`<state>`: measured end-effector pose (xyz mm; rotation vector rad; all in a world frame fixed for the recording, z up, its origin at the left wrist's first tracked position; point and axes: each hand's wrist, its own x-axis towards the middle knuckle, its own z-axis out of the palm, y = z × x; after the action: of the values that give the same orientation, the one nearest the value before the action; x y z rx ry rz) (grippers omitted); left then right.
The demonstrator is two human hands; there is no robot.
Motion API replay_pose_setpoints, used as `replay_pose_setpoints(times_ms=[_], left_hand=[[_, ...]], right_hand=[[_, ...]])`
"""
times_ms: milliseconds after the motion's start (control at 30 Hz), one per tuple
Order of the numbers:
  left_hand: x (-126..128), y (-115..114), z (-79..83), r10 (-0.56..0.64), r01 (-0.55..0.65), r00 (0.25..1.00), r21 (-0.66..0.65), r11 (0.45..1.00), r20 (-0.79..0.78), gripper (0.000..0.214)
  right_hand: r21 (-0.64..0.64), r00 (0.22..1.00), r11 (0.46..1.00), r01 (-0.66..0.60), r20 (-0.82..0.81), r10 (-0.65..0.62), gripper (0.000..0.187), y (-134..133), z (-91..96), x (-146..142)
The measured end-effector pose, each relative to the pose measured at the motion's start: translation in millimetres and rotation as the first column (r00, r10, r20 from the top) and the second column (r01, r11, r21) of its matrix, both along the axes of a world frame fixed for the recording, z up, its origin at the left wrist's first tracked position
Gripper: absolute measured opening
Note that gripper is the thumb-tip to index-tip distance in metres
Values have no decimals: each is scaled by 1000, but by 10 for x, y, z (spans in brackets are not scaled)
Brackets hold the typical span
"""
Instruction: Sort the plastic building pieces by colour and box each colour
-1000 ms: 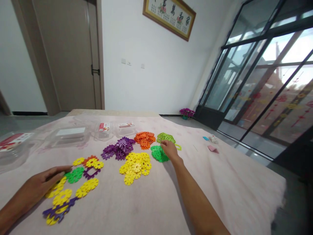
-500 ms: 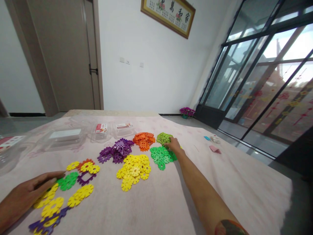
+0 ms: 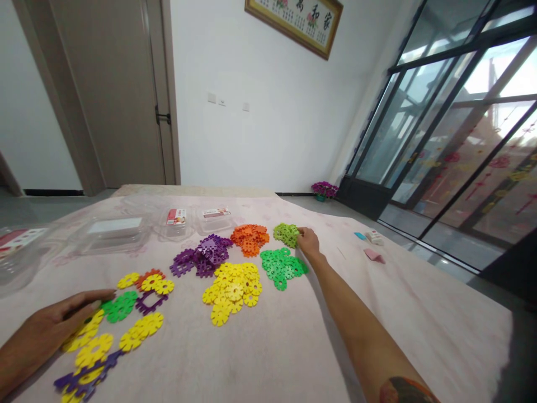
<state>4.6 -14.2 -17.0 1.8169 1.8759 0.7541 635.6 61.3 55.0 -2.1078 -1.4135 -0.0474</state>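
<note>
My left hand (image 3: 69, 319) lies at the left with its fingers stretched out, holding nothing I can see. Its fingertips touch the edge of the joined green snowflake discs (image 3: 119, 306), and yellow discs (image 3: 94, 350) lie beneath and below it. My right hand (image 3: 308, 242) reaches far forward, fingers curled together at the right edge of the lime-green disc pile (image 3: 286, 234). Whether a piece is between those fingers is hidden. Just nearer is a green pile (image 3: 282, 267). Orange (image 3: 250, 239), purple (image 3: 205, 256) and yellow (image 3: 232, 288) piles sit between the hands.
Clear plastic boxes (image 3: 111, 238) stand along the back left of the pink tablecloth (image 3: 251, 358). A purple open frame (image 3: 151, 302) and yellow discs (image 3: 141, 331) lie right of my left hand. A pink scrap (image 3: 374, 256) and a small blue item (image 3: 359, 236) lie at the right.
My right hand has shifted from on top of the lime-green pile to its right edge. My left hand stays in place; the view has turned slightly.
</note>
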Motion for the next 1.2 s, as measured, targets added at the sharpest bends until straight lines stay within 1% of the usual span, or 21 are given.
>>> replay_pose_setpoints(times_ms=[67, 133, 200, 233, 267, 300, 367, 433, 467, 500, 567, 633, 700, 767, 800, 867, 933, 1100, 1200], left_hand=[[36, -21, 46, 5, -5, 1000, -5, 1000, 20, 39], [91, -56, 107, 18, -16, 999, -25, 1000, 49, 42], [152, -100, 173, 2, -2, 996, -2, 1000, 93, 44], [179, -121, 204, -25, 23, 993, 18, 1000, 118, 45], [202, -140, 232, -33, 28, 990, 39, 999, 137, 45], [220, -157, 256, -52, 46, 987, 43, 998, 154, 45], [243, -187, 293, -41, 32, 981, 52, 998, 192, 45], [258, -212, 317, -39, 26, 971, 59, 998, 237, 44], [264, -222, 325, -40, 24, 964, 63, 998, 262, 44], [268, -231, 329, -41, 23, 956, 66, 998, 289, 44], [270, -238, 324, -32, 9, 938, 66, 998, 344, 45], [257, -229, 302, -7, -22, 916, 68, 997, 401, 47], [230, -204, 265, 20, -66, 895, 88, 994, 446, 47], [198, -172, 225, 50, -118, 884, 118, 986, 464, 43], [182, -156, 206, 66, -141, 885, 130, 981, 461, 41], [157, -126, 170, 89, -169, 891, 142, 975, 445, 38], [141, -102, 138, 85, -163, 894, 142, 976, 440, 38], [133, -77, 93, 65, -135, 890, 124, 983, 452, 39], [140, -82, 103, 62, -131, 897, 128, 983, 438, 38]], right_hand=[[2, 995, 995, -97, -20, 97, 35, -13, 61, -162], [3, 977, 978, -207, -41, 207, 32, -17, 126, -416], [16, 939, 943, -334, -84, 334, 32, -33, 186, -772], [32, 906, 914, -405, -118, 406, 31, -55, 211, -988], [61, 856, 871, -487, -167, 490, 31, -92, 231, -1227], [100, 789, 817, -568, -216, 575, 30, -146, 243, -1484], [159, 637, 686, -710, -270, 722, 28, -307, 244, -2027], [150, 496, 543, -826, -262, 828, 26, -509, 207, -2561], [119, 447, 483, -868, -238, 862, 25, -608, 175, -2808], [95, 429, 454, -886, -205, 880, 25, -696, 136, -3033], [30, 445, 452, -891, -131, 886, 25, -820, 47, -3408], [-7, 449, 450, -893, -67, 891, 25, -865, -41, -3678], [-26, 422, 422, -906, 16, 907, 28, -852, -114, -3857], [-56, 385, 392, -918, 107, 917, 34, -813, -171, -3966], [-82, 372, 386, -919, 144, 917, 35, -794, -195, -4001], [-129, 380, 407, -905, 187, 906, 36, -767, -239, -4043], [-160, 394, 427, -890, 201, 897, 35, -757, -275, -4056], [-165, 410, 451, -877, 231, 882, 37, -745, -322, -4034], [-161, 409, 448, -879, 226, 884, 38, -721, -339, -4018]])
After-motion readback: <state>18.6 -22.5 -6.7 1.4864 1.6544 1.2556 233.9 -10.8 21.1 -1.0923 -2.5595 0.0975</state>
